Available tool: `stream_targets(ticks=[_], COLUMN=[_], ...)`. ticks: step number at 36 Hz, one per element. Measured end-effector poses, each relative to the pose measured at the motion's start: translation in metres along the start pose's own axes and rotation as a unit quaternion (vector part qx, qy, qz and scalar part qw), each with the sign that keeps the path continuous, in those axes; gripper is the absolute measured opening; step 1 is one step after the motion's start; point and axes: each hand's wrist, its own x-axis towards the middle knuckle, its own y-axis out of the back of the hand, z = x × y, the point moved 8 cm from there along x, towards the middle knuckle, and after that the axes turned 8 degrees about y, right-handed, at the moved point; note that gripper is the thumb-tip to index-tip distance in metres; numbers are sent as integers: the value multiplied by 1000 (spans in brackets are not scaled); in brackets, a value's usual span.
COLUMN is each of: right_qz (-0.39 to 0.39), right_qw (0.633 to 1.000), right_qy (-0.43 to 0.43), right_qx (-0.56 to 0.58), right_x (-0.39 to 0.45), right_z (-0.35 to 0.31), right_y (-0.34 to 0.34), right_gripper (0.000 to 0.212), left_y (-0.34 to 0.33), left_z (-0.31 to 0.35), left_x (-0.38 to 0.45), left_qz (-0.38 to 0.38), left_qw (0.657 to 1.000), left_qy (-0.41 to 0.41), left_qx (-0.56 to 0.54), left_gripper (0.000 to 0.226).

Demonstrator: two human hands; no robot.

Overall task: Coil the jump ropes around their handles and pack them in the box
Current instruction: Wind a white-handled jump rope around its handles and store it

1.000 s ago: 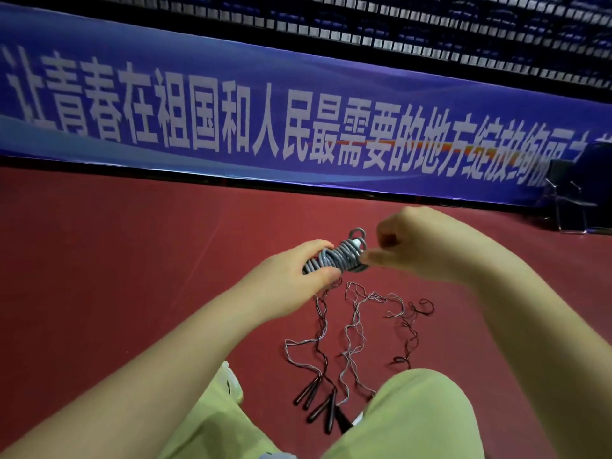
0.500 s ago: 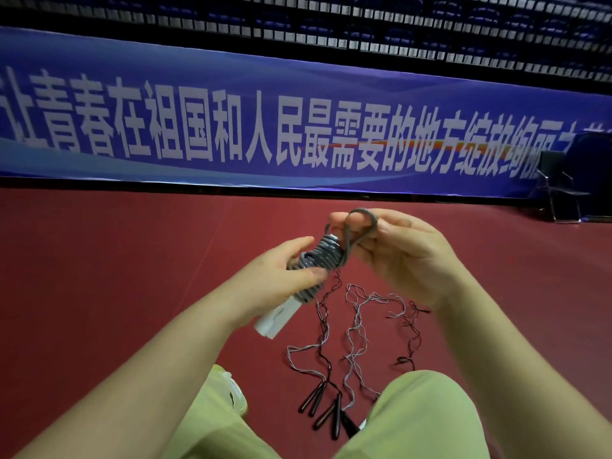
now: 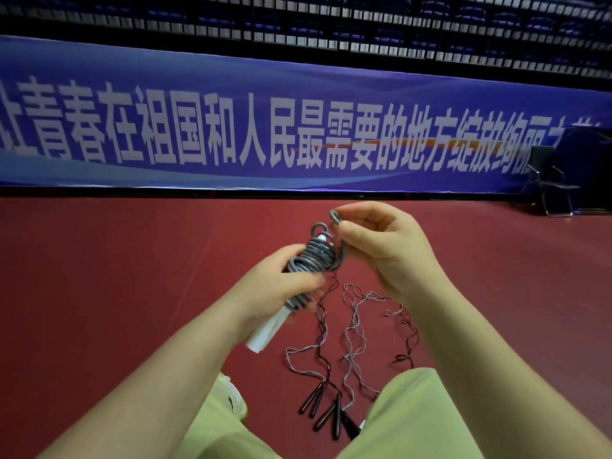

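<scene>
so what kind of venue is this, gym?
Probably an indoor sports arena. A red sports floor runs to a long blue banner with rows of dark spectator seats above it, and a folding chair stands at the edge. Jump ropes lie on the floor.

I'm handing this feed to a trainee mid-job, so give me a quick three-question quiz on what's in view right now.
1. True or false: the grey rope is already coiled around white handles.
2. Which hand grips the coiled bundle? A) left hand B) right hand C) neither
3. Fill in: the right hand pinches the rope's free ____ above the coil.

Key:
1. True; coils cover the upper handles, white ends stick out below the left hand.
2. A.
3. Loop. Thinner loose ropes with black handles lie uncoiled on the red floor; no box is in view.
</scene>
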Motion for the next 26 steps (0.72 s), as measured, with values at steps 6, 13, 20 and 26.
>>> stream_targets(ticks=[6,13,20,26], right_qz=[43,25,-20,-17], right_qw=[965,934,909,917], right_qy=[62,64,35,17], right_qx=[-252,-351,-415,-397], right_x=[-1,0,1,4], right_z=[-11,-10,-8,-4], right_y=[10,3,-3,0], right_gripper=[9,17,14,16], left_y=[0,1,5,8], left_z=[8,9,7,15], left_x=[-3,-3,-5,-9], left_qz=[7,22,25,71], left_qw=[999,999,995,974], left_qy=[6,-27,-38,-62], left_qx=[-45,33,89,207], left_gripper=[28,33,43,44])
